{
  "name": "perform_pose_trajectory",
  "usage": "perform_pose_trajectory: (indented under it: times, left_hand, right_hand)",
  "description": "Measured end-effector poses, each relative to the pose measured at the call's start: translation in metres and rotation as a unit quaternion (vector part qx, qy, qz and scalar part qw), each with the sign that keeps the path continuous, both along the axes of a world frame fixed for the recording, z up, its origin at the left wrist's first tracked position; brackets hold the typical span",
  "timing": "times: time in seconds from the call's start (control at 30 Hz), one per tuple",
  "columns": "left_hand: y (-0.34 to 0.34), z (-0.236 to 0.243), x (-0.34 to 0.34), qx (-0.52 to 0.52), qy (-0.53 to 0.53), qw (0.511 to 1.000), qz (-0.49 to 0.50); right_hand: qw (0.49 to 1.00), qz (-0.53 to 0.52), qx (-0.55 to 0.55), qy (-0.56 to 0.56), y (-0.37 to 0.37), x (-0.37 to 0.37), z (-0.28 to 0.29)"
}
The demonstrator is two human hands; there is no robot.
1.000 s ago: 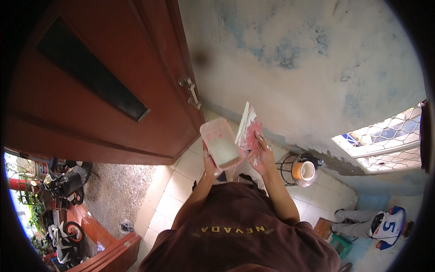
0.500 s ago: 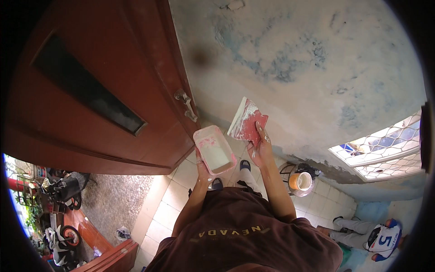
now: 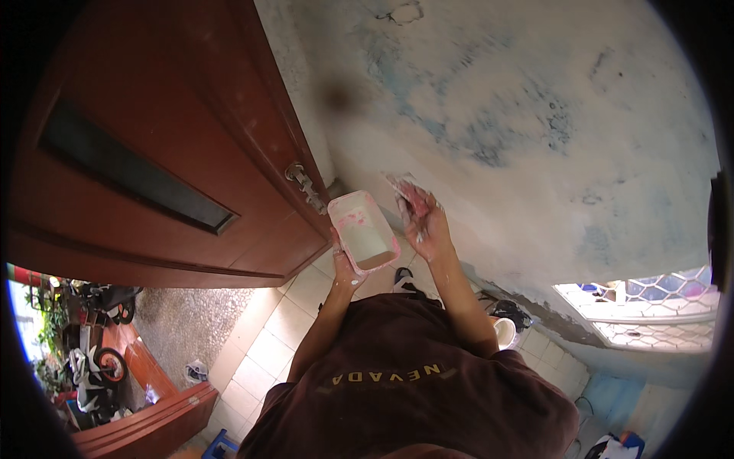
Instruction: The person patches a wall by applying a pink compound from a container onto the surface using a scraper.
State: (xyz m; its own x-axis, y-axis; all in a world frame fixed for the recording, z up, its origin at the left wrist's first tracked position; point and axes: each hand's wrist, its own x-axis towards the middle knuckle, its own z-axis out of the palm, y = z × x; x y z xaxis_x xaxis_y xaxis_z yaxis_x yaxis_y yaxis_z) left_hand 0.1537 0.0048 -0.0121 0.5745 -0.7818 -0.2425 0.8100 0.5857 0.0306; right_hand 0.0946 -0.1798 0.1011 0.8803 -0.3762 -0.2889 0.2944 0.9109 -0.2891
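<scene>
My left hand grips a pale, pink-smeared rectangular tub by its left side, its open top facing me and whitish filler inside. Just right of the tub, my right hand is closed around a red putty spreader, whose blade edge carries white paste. The spreader is tilted, so its face shows only narrowly. White smears mark both hands. Beyond them stands a patchy wall with pale coating over blue areas.
A reddish-brown door with a metal handle stands at left. On the tiled floor at right is a light round container. A window with a white grille is set in the right wall. Part of another person shows at lower right.
My right hand has turned the spreader from broad-side to nearly edge-on and moved it slightly left. The view has shifted, leaving less of the other person visible.
</scene>
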Motion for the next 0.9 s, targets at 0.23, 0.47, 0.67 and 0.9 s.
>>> perform_pose_trajectory:
  times: [0.23,0.47,0.67,0.9]
  left_hand:
    - [-0.048,0.012,0.005,-0.006,0.010,0.999,0.052]
    - [-0.098,0.015,0.008,-0.056,0.029,0.997,0.040]
    - [-0.126,0.020,0.008,-0.077,-0.004,0.996,0.043]
    - [-0.124,0.023,0.044,-0.018,-0.060,0.998,0.019]
  right_hand:
    - [0.952,0.081,0.242,-0.167,-0.073,0.125,0.003]
    - [0.876,0.067,0.313,-0.360,-0.164,0.144,0.096]
    - [0.877,0.035,0.281,-0.388,-0.159,0.048,0.147]
    - [0.953,0.140,0.152,-0.222,-0.128,0.125,0.002]
